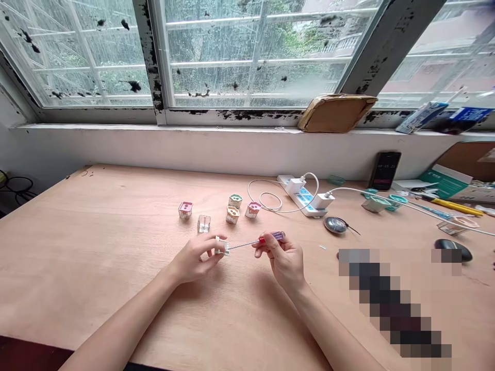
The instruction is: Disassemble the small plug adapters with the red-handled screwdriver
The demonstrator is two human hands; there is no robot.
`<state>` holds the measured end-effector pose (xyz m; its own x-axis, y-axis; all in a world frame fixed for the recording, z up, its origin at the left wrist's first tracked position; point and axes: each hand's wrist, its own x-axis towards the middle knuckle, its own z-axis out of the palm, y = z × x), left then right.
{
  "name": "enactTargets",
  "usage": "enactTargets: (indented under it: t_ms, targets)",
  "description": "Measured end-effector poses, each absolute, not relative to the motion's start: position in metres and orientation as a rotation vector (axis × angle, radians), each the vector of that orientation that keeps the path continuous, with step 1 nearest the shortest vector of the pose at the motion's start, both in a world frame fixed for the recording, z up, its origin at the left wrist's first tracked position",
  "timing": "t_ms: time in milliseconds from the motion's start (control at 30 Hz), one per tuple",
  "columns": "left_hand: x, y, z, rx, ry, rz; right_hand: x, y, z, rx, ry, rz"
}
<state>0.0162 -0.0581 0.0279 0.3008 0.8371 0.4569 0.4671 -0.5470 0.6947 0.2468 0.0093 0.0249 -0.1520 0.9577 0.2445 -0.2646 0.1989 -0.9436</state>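
Observation:
My left hand (199, 258) holds a small clear plastic piece (221, 246) between thumb and fingers, low over the wooden table (116, 252). In my right hand (284, 260) is a screwdriver (273, 237) with a red and purple handle, its shaft pointing left and its tip at the clear piece. Beyond my hands stand a clear container (203, 223) and small boxes with coloured tops: a pink one (185, 209) at the left, an orange one (232, 214), a green one (235, 200) and another pink one (253, 209).
A power strip (303, 196) with white plugs and a looping cable lies behind on the right. Further right are a round dark object (335, 225), a mouse (453, 251), a propped phone (385, 170), a yellow pen (458, 206) and green-topped pieces (376, 204). A window runs behind.

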Motion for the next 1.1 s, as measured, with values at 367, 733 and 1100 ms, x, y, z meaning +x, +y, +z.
enactTargets:
  t_ms: [367, 733, 1100]
  targets:
    - [0.0166, -0.0591, 0.0289, 2.149, 1.136, 1.131, 0.2470, 0.0084, 0.0272, -0.770, -1.237, 1.278]
    - [0.0175, -0.0603, 0.0218, 2.046, 1.209, 1.160, 0.2468, 0.0052, 0.0265, -0.748, -1.300, 1.242]
    - [0.0202, -0.0587, 0.0210, 2.046, 1.309, 1.149, 0.2441, 0.0017, 0.0290, -0.730, -1.373, 1.208]
